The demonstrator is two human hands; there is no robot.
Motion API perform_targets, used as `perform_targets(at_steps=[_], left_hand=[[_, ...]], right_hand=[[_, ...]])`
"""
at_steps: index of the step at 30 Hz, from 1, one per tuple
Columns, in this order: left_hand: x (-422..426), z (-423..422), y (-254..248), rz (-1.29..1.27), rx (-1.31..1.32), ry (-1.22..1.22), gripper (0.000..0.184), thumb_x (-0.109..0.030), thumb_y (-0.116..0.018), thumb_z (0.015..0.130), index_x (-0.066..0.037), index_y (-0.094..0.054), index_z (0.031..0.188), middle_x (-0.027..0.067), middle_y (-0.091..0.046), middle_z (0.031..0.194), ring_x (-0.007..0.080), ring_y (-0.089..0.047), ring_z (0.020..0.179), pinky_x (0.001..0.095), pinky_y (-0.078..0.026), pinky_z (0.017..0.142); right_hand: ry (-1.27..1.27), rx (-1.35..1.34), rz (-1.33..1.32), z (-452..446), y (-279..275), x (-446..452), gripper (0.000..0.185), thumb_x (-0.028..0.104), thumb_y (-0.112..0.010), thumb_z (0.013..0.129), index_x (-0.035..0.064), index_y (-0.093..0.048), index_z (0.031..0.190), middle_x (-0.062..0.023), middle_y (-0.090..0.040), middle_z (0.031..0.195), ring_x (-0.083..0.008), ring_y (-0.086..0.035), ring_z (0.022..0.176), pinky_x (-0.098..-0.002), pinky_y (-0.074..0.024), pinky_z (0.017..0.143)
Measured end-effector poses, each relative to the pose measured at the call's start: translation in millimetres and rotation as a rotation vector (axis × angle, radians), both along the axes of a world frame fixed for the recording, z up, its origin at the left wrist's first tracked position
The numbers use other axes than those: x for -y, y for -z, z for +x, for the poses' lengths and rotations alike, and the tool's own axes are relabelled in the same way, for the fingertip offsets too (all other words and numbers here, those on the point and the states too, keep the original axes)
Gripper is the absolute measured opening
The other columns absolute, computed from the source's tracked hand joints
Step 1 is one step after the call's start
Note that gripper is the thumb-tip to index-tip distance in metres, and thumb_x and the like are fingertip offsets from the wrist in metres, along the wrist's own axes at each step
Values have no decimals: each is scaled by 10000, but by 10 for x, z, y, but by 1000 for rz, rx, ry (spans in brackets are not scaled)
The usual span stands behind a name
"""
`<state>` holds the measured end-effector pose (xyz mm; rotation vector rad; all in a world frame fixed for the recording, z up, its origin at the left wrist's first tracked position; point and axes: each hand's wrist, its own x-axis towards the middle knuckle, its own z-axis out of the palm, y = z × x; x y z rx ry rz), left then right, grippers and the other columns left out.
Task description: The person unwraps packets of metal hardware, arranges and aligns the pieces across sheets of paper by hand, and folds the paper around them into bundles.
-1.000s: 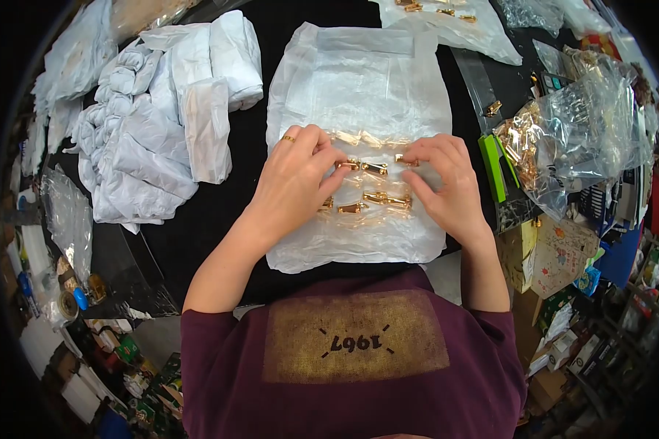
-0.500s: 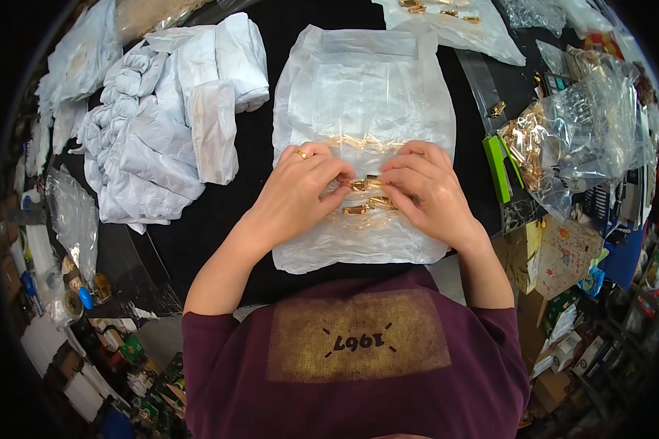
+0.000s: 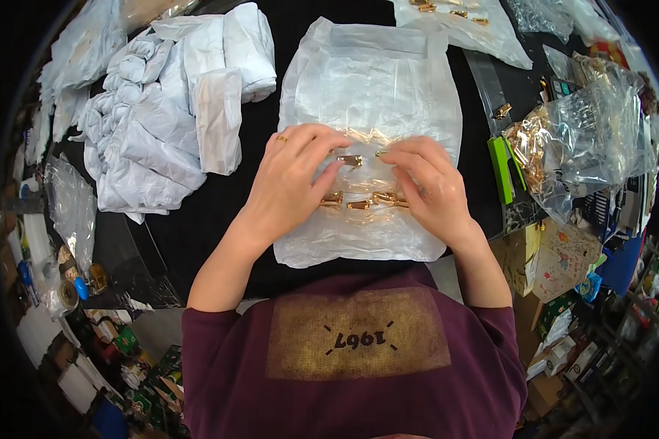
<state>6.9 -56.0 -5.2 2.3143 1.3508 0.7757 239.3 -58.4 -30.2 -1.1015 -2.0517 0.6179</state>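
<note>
A sheet of thin white wrapping paper (image 3: 373, 88) lies in front of me on the black tabletop. My left hand (image 3: 289, 175) is over its left side, thumb and index finger apart. A small shiny gold metal fitting (image 3: 350, 159) sits right by those fingertips; whether they touch it is hard to tell. My right hand (image 3: 428, 183) is over the right side, thumb spread away from the fingers. At its index fingertip shows the end of another gold piece (image 3: 379, 154), mostly hidden. Nearer my body, several gold fittings (image 3: 359, 205) lie in a row, partly under my hands.
Crumpled white paper packets (image 3: 146, 132) are heaped at left. Another sheet with gold pieces (image 3: 468, 33) lies at the back right. A clear bag of gold fittings (image 3: 542, 146) stands beside a bright green tool (image 3: 502, 170). One loose fitting (image 3: 502, 111) rests near it.
Both hands have moved slightly away from my body and farther apart, their thumbs opening from the fingers. One gold fitting now shows between them, farther up the paper; the nearer row is more exposed.
</note>
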Motion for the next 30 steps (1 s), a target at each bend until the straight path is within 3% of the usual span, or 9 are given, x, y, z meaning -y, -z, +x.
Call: perform_targets(at_steps=[5,8,16,25,28,30], left_hand=[[245,-114,-56,-333,126,29,179,-86,-712,825,-69,-637,986,49,-627,967,264,-604,955,363,-471,814],[376,-156,-23,-464,-103,26,167,-93,-723,822,-64,-648,968,76,-624,967,265,-614,917,348,-501,802],[474,-204,11,-232,-55,57,162,-110,-736,809,-64,-637,929,69,-611,948,274,-611,909,375,-497,801],[465,-286,-8,-361,-138,106,190,-106,-750,775,-68,-603,891,49,-597,1009,265,-597,971,363,-484,833],[425,-248,54,-82,-88,53,193,-122,-754,777,-79,-613,902,39,-601,1034,252,-598,982,354,-468,853],[408,-233,-41,-107,-88,51,194,-125,-752,779,-82,-618,911,36,-601,1029,247,-597,981,358,-463,857]], right_hand=[[-120,165,12,-21,-174,198,288,29,-743,752,94,-708,1030,-62,-594,903,-231,-572,895,-360,-425,810],[-140,317,-96,-145,-182,327,294,55,-747,750,96,-710,1039,-45,-554,914,-227,-533,878,-359,-403,788],[-141,318,29,-146,-117,432,282,93,-763,727,67,-696,999,-42,-544,954,-243,-528,918,-383,-408,845],[-200,216,-8,-128,-194,354,225,64,-767,701,70,-650,893,-56,-607,958,-255,-554,952,-406,-415,880],[-85,238,85,-179,-169,359,206,29,-752,728,61,-659,909,-67,-634,953,-257,-591,937,-391,-460,848],[-68,179,4,-97,-212,371,199,16,-741,743,50,-661,923,-70,-634,952,-260,-600,925,-381,-474,828]])
